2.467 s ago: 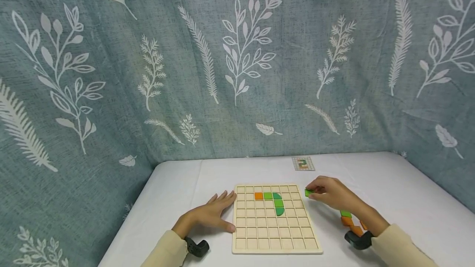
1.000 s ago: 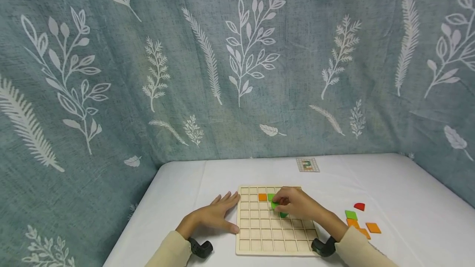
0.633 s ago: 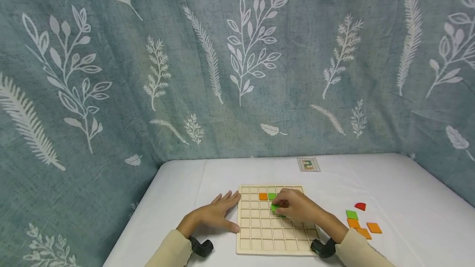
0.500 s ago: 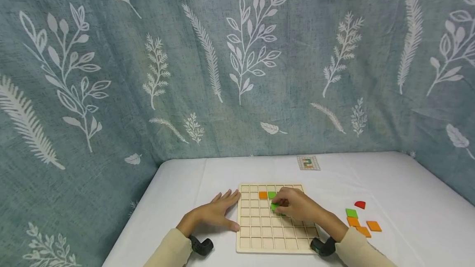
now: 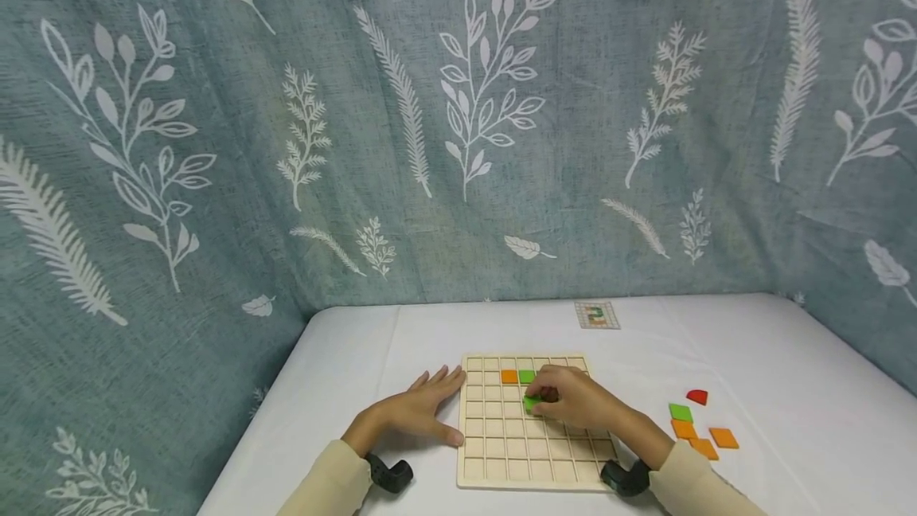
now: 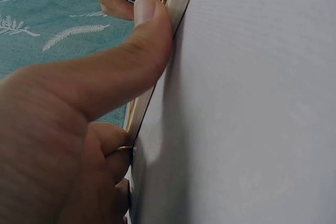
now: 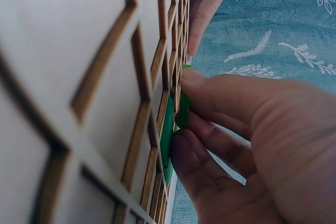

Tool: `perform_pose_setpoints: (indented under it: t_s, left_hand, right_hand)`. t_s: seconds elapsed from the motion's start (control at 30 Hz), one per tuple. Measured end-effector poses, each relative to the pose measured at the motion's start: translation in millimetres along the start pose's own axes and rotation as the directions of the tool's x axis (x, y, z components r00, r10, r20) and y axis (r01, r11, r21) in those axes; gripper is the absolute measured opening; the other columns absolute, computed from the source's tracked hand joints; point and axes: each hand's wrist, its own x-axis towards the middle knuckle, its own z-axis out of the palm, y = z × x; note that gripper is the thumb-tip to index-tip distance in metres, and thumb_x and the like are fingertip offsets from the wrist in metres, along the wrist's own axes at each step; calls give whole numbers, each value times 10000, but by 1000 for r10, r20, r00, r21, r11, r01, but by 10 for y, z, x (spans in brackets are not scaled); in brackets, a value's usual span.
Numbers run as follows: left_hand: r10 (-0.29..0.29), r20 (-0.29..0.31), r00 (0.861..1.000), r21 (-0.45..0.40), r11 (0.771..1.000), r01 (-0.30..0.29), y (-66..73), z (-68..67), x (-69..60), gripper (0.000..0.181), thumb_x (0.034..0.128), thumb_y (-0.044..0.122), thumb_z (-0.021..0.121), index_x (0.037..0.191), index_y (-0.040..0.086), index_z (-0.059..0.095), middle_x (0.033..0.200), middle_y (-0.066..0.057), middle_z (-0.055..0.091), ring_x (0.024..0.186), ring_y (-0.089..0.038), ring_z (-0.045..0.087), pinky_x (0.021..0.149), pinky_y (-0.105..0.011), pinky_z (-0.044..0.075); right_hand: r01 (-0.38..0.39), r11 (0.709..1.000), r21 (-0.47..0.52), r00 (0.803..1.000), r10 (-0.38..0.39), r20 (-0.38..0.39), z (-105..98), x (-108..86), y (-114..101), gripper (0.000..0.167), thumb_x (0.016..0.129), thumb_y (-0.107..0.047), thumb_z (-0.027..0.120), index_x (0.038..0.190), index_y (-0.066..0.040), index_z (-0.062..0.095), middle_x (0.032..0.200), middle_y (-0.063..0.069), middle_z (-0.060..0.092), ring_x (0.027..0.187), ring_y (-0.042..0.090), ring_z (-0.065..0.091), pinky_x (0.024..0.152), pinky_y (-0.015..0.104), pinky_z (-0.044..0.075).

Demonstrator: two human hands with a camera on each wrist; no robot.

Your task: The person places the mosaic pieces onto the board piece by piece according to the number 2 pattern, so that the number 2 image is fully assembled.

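right hand (image 5: 573,400) pinched a green tile (image 5: 531,404), narrow grip, over the grid board (image 5: 496,448): placing step, seemingly; next move called for squaring it; left hand (image 5: 414,412) lay spread alongside.

Even light brightens the worktop (image 5: 419,333); wrist views look dimmer (diffuse shadow beside the left hand (image 5: 410,414)), the board (image 7: 102,145) blurred up close.

Head camera looks forward and down; close wrist views share the board (image 5: 513,428).
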Motion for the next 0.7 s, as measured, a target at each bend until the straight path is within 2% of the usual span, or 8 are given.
perform_pose_setpoints:
  t_s: [0.17,0.53,0.7]
  left_hand:
    - [-6,-2,1000,10,1000,6,22,14,-4,1139,790,617,747,1608,91,155,1692,-96,85,1575,-300,31,1265,-552,-5]
    - [2,-9,1000,4,1000,-2,10,22,-1,1127,804,577,760,1607,76,147,1691,-107,80,1574,-306,23,1264,-553,-9]
    - [19,-2,1000,0,1000,-19,9,4,-6,1128,808,585,753,1606,69,144,1689,-123,76,1572,-322,22,1260,-568,-9]
  right_hand:
    - [-38,999,-14,999,38,11,11,-13,-9,201,879,-219,770,1063,-141,748,1014,-58,684,911,98,635,763,253,559]
    - [0,999,-40,1000,0,17,11,0,1,187,857,-188,791,1032,-146,743,991,-57,687,881,93,617,751,247,548]
    - [-6,1000,-29,1000,7,19,15,0,4,197,849,-193,795,1030,-142,735,993,-47,688,897,105,621,766,258,551]
